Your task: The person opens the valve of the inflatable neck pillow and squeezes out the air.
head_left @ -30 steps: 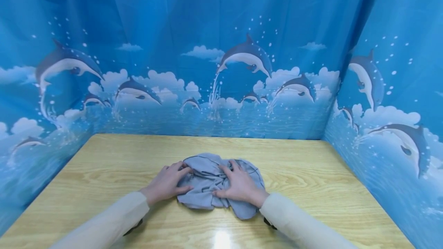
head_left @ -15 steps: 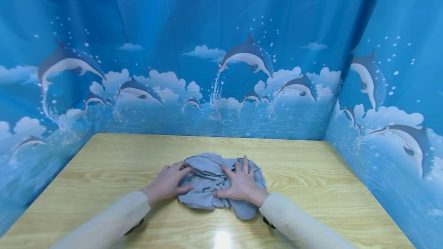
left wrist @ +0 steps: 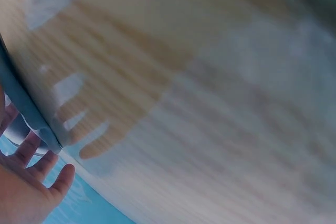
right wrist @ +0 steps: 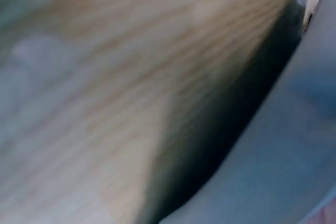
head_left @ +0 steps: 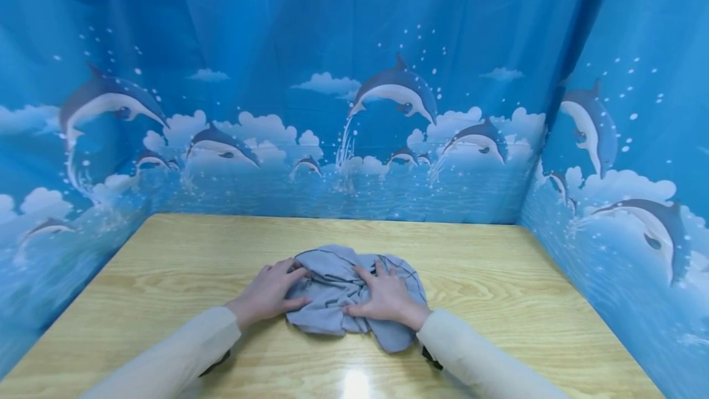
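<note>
A crumpled grey cloth with dark seam lines lies bunched on the table in the head view. At its left edge rests my left hand, thumb and fingers spread apart and loosely bent. My right hand lies palm down on the cloth's right half, thumb toward the middle and fingers spread over the folds. The left wrist view shows that hand's fingers loose beside the cloth's edge. Grey cloth fills the right side of the right wrist view, where the right hand is almost wholly hidden.
The wood-grain table has a bright glare spot near its front. A blue curtain printed with dolphins closes off the back and sides. Pale sleeves cover both forearms.
My right hand's fingers stretched forward over the cloth half a second ago and have now drawn back a little. The left hand and the cloth stay nearly still.
</note>
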`<state>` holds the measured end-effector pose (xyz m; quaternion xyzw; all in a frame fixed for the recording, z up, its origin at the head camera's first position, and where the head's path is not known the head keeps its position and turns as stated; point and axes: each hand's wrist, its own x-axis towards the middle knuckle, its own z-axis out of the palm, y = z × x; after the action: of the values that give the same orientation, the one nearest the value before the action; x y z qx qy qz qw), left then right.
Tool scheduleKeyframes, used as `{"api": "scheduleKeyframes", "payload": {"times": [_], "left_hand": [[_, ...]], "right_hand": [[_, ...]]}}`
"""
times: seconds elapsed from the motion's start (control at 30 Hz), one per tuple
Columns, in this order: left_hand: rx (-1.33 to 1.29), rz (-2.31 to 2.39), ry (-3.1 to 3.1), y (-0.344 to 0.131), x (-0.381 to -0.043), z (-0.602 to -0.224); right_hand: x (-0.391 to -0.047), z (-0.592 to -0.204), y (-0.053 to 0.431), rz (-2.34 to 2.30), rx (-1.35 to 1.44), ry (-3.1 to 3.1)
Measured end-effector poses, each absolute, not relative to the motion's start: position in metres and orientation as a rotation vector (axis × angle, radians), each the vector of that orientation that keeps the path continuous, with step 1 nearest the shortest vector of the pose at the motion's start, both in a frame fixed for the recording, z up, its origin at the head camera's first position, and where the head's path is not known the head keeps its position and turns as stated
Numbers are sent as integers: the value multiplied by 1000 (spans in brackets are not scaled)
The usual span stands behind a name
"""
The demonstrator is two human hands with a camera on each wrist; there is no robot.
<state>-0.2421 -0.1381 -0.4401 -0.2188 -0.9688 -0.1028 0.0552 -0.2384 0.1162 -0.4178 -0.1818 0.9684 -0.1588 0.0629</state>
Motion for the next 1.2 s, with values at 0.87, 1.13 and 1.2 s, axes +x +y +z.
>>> {"api": "scheduleKeyframes", "payload": {"times": [0.87,1.13,1.2], "left_hand": [[-704,-376,-2942,-137,-242,-440],[-710,-393,-2944,-138,-242,-439],[-709,-395,-2945,-138,-242,-439]], "right_hand": [[-245,-417,120,-351,-750,2933],[-250,-413,116,-278,-864,2807],[-251,-412,115,-249,-882,2784]]}}
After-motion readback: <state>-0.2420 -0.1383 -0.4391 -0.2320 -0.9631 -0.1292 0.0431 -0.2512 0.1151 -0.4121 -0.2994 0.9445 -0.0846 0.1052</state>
